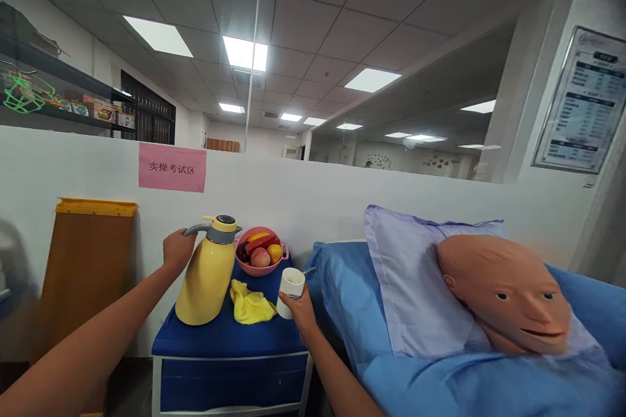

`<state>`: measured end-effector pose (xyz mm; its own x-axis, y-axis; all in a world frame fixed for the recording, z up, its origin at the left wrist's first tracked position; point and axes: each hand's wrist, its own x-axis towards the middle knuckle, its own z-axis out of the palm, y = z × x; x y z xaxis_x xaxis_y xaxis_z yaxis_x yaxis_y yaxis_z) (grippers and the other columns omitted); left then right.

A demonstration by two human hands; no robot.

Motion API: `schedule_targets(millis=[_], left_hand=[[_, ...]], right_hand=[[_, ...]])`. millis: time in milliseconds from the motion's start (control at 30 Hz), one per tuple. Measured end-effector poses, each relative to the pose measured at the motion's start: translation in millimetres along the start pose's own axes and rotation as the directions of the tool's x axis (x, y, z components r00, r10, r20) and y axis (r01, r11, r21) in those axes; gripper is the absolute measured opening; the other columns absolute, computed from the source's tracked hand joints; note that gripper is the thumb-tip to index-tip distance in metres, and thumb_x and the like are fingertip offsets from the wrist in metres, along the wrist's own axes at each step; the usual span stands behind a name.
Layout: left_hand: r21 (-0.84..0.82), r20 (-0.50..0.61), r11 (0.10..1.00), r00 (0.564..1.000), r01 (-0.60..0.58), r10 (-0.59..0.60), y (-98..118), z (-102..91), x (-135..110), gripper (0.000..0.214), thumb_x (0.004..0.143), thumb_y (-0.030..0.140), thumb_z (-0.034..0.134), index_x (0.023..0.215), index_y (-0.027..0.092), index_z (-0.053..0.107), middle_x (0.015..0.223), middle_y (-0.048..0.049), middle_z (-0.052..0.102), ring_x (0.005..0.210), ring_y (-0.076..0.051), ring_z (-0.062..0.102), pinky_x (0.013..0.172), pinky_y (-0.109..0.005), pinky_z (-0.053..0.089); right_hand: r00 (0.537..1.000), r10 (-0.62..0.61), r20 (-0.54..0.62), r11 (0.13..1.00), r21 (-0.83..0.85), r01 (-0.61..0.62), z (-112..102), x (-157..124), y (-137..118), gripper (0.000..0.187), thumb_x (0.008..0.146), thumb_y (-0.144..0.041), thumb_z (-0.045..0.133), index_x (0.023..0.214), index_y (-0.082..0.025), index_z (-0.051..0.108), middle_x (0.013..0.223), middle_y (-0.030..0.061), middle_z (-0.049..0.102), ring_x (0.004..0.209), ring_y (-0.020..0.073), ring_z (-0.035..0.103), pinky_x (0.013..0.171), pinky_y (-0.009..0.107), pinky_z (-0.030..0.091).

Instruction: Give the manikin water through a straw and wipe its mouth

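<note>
My left hand (178,250) is closed around the grey handle of a yellow thermos jug (209,280), which tilts slightly to the right over the blue bedside cabinet (229,343). Whether its base fully rests on the top I cannot tell. My right hand (299,309) grips a white cup (292,282) near the cabinet's right edge; a thin handle, perhaps of a spoon, sticks out of it. Between the jug and the cup lies a crumpled yellow cloth (250,303). Behind the cloth stands a pink basket (259,271) of fruit.
To the right is a bed with blue bedding (342,300), a lavender pillow (405,293) and a manikin head (508,293). A white partition (274,189) with glass above runs behind. A brown board (88,267) leans at the left under a pink sign (172,167).
</note>
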<state>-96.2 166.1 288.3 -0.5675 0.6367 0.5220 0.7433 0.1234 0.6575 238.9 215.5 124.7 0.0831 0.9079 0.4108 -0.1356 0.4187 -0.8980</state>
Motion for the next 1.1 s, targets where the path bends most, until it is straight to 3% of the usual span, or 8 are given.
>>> schedule_targets(millis=[233, 500, 700, 900, 1100], left_hand=[[0.23, 0.061, 0.932, 0.96, -0.279, 0.272, 62, -25.7, 4, 0.038, 0.086, 0.041, 0.039, 0.067, 0.019, 0.062, 0.074, -0.0121, 0.069, 0.072, -0.025, 0.062, 0.059, -0.03, 0.035], [0.366, 0.237, 0.734, 0.82, -0.572, 0.521, 123, -54.6, -24, 0.05, 0.092, 0.046, 0.031, 0.087, 0.018, 0.072, 0.083, -0.016, 0.072, 0.078, -0.029, 0.067, 0.063, -0.033, 0.039], [0.368, 0.377, 0.596, 0.7, -0.714, 0.606, 146, -70.1, -42, 0.043, 0.09, 0.043, 0.037, 0.087, 0.02, 0.074, 0.084, -0.0151, 0.072, 0.08, -0.03, 0.067, 0.066, -0.035, 0.041], [0.382, 0.438, 0.519, 0.645, -0.764, 0.626, 160, -79.5, -43, 0.041, 0.09, 0.04, 0.038, 0.088, 0.019, 0.073, 0.083, -0.0166, 0.071, 0.078, -0.031, 0.067, 0.064, -0.036, 0.042], [0.364, 0.498, 0.443, 0.573, -0.819, 0.651, 166, -80.1, -41, 0.028, 0.082, 0.024, 0.046, 0.085, 0.02, 0.073, 0.081, -0.0147, 0.071, 0.077, -0.03, 0.067, 0.065, -0.035, 0.043]], right_hand=[[0.998, 0.004, 0.057, 0.999, 0.052, -0.007, 15, -17, -24, 0.056, 0.058, -0.034, 0.085, 0.106, -0.019, 0.059, 0.098, 0.0044, 0.072, 0.091, 0.0247, 0.066, 0.085, 0.04, 0.052], [0.988, -0.024, 0.152, 0.994, 0.108, 0.007, 38, -45, -52, 0.056, 0.062, -0.034, 0.085, 0.109, -0.023, 0.057, 0.099, 0.003, 0.071, 0.091, 0.0235, 0.064, 0.082, 0.036, 0.051], [0.966, -0.055, 0.254, 0.987, 0.159, 0.015, 51, -54, -72, 0.068, 0.062, -0.035, 0.086, 0.12, -0.021, 0.053, 0.108, 0.0052, 0.07, 0.095, 0.023, 0.064, 0.088, 0.037, 0.05], [0.958, -0.059, 0.279, 0.985, 0.17, 0.011, 58, -60, -89, 0.069, 0.061, -0.035, 0.086, 0.121, -0.021, 0.053, 0.107, 0.0051, 0.07, 0.096, 0.023, 0.064, 0.089, 0.038, 0.051], [0.957, -0.069, 0.283, 0.987, 0.159, 0.024, 62, -60, -92, 0.067, 0.06, -0.035, 0.086, 0.118, -0.021, 0.055, 0.105, 0.0046, 0.071, 0.094, 0.0236, 0.065, 0.087, 0.04, 0.051]])
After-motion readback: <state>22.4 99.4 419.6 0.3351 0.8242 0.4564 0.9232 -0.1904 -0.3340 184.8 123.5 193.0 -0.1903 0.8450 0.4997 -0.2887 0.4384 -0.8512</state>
